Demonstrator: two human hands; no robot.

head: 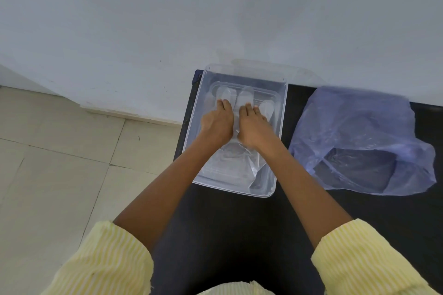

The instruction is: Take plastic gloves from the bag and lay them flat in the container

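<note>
A clear plastic container (199, 112) stands on the black table against the wall. A transparent plastic glove (244, 96) lies flat inside it, fingers pointing toward the wall. My left hand (217, 124) and my right hand (253, 127) rest side by side, palms down, pressing on the glove's middle. Neither hand grips anything. The glove's cuff end (239, 163) is crumpled near the container's near wall. To the right lies the pale purple plastic bag (354, 132), slumped on the table with its mouth toward me.
The black table (227, 223) runs toward me and to the right under the bag. Its left edge drops to a beige tiled floor (60, 163). A grey-white wall (167, 19) rises directly behind the container and bag.
</note>
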